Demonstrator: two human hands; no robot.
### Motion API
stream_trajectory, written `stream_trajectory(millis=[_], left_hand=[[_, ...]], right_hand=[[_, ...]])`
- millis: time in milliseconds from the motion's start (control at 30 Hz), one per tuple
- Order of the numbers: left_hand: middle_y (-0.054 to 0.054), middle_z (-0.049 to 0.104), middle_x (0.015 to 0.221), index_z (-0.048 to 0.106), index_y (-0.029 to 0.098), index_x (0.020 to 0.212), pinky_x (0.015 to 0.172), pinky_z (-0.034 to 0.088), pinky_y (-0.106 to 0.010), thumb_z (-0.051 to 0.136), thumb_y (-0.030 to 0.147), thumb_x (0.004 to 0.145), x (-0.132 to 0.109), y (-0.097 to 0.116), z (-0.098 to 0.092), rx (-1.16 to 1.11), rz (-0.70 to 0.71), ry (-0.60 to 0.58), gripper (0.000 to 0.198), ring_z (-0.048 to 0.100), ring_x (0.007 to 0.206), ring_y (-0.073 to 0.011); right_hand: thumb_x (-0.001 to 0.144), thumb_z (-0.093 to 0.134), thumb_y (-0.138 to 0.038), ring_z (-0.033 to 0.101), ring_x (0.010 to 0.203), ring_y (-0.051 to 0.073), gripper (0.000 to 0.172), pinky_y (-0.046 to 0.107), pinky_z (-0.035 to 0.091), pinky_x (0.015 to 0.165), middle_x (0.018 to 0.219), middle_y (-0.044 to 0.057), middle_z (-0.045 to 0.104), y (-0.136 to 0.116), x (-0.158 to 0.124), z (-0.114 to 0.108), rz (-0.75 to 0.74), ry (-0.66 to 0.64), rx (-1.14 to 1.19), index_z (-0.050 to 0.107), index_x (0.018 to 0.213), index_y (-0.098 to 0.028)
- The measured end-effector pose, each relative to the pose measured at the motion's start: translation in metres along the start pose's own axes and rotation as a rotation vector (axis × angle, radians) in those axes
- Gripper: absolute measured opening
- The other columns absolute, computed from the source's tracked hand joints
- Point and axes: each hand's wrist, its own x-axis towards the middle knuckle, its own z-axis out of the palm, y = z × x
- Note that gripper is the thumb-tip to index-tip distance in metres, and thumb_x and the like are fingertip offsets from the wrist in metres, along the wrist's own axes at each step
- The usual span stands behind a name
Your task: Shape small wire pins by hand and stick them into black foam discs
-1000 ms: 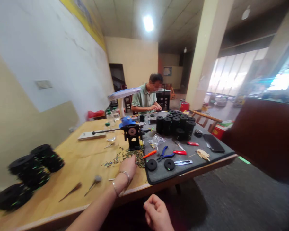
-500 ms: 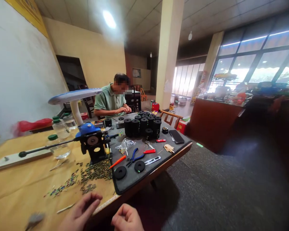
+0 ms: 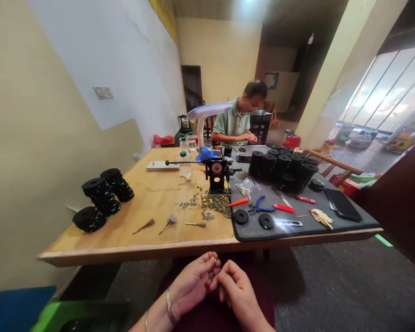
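In front of the table edge, low in the head view, my left hand point(image 3: 195, 282) is turned palm up, its thumb and finger pinched on a small shiny piece point(image 3: 215, 261) too tiny to name. Close beside it, my right hand point(image 3: 238, 289) has its fingers curled in a pinch; whatever they hold is hidden. Beyond the hands lies a pile of small brass-coloured pieces point(image 3: 216, 203) on the wooden table point(image 3: 141, 237). Three little bundles lie nearer, among them a thin pale one point(image 3: 195, 224). A black hand-cranked device point(image 3: 216, 177) stands behind the pile.
On a grey mat point(image 3: 249, 233) lie blue pliers point(image 3: 262, 205), thread snips point(image 3: 288, 223), foam spools point(image 3: 241, 216), a phone point(image 3: 342, 205) and finger cots point(image 3: 321, 218). More black spools point(image 3: 105, 198) are stacked at left. A co-worker point(image 3: 231, 127) sits across, near a lamp point(image 3: 207, 113).
My view has swung left, bringing the left-hand spools into sight. My hands have come closer together, and my left hand now shows a small shiny piece in its pinch.
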Motion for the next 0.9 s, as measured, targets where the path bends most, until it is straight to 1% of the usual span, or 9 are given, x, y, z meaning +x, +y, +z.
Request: stream_trajectory(millis=[100,300,467,633,900], left_hand=[[-0.001,0.057,0.076,0.053,0.013,0.088,0.047,0.036,-0.017,0.064,0.014,0.077,0.0012,-0.0015,-0.0045,-0.045,-0.033,0.007,0.016,0.051,0.053,-0.0065],[-0.001,0.057,0.074,0.052,0.014,0.089,0.043,0.034,-0.017,0.060,0.014,0.080,0.0043,-0.0044,-0.0078,-0.054,-0.058,0.020,0.011,0.051,0.050,-0.0065],[-0.001,0.058,0.075,0.053,0.013,0.088,0.044,0.034,-0.016,0.060,0.014,0.081,0.0048,-0.0049,-0.0074,-0.043,-0.063,0.032,0.010,0.052,0.051,-0.0065],[-0.001,0.059,0.074,0.054,0.013,0.088,0.046,0.037,-0.018,0.060,0.014,0.081,0.0063,-0.0040,-0.0066,-0.040,-0.064,0.017,0.010,0.054,0.054,-0.0076],[-0.001,0.060,0.073,0.053,0.014,0.088,0.045,0.037,-0.018,0.062,0.015,0.079,0.0066,-0.0049,-0.0071,-0.034,-0.062,0.015,0.013,0.053,0.050,-0.0075]], right_hand=[[0.078,0.054,-0.043,0.035,0.039,0.002,0.033,0.014,0.025,0.042,0.051,-0.002,0.052,-0.0030,0.0004,0.0022,-0.001,0.009,-0.011,0.044,0.066,-0.014],[0.078,0.054,-0.042,0.039,0.041,0.002,0.033,0.014,0.026,0.042,0.060,0.000,0.058,-0.0008,0.0026,0.0021,-0.015,-0.026,-0.019,0.042,0.066,-0.014],[0.080,0.053,-0.041,0.041,0.042,0.002,0.032,0.013,0.027,0.043,0.060,0.002,0.060,0.0040,0.0060,0.0003,-0.027,-0.025,-0.031,0.042,0.066,-0.014],[0.078,0.054,-0.043,0.041,0.041,0.003,0.034,0.014,0.028,0.043,0.061,0.003,0.062,0.0047,0.0065,-0.0007,-0.030,-0.030,-0.022,0.042,0.066,-0.014],[0.079,0.053,-0.041,0.040,0.041,0.003,0.032,0.014,0.027,0.043,0.060,0.002,0.061,0.0059,0.0066,-0.0012,-0.026,-0.032,-0.023,0.042,0.066,-0.014]])
